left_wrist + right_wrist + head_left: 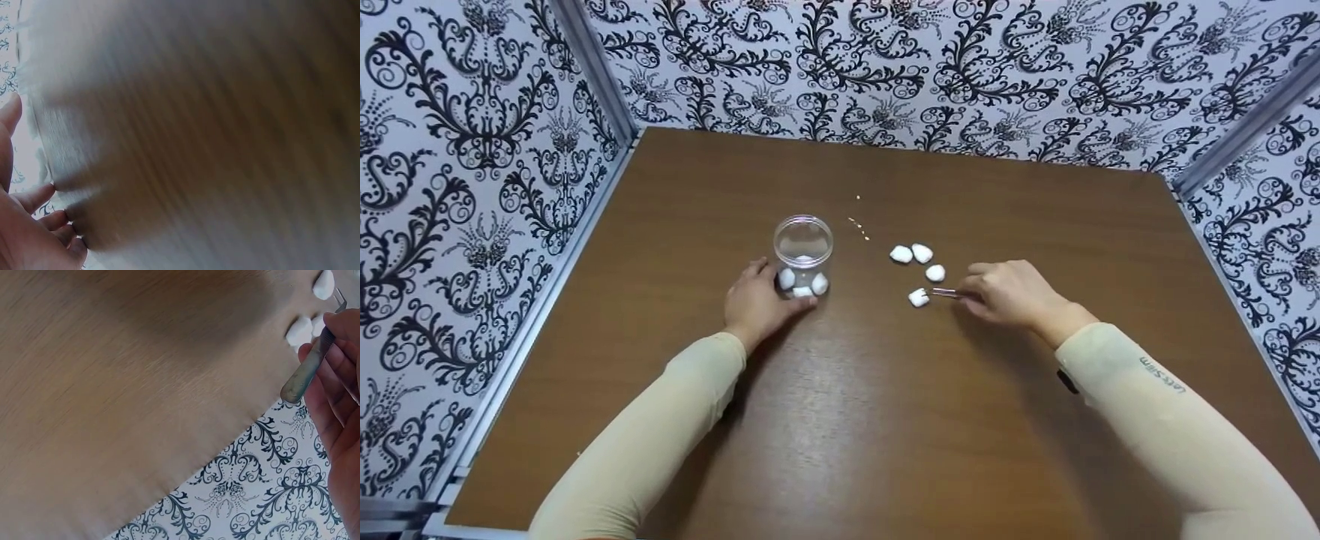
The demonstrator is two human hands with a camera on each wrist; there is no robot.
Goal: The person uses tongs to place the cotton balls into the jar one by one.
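My left hand (761, 304) holds a clear round jar (803, 238) from its left and near sides, thumb across the front. Several small white lumps (820, 283) show through the jar's wall near the bottom. In my right hand (1009, 292) I grip a small metal fork (308, 371), its tines pointing left. Those tines meet a squarish white lump (919, 298) on the table. Just beyond it lie three more rounded white lumps (935, 273). In the left wrist view, the fingertips (42, 197) of my left hand show at the left edge.
The brown wooden table (825, 420) carries a short trail of tiny pale crumbs (859, 226) beyond the jar, to its right. White walls (885, 75) with a black scroll pattern enclose the table's back and sides, joined by grey metal posts (596, 67).
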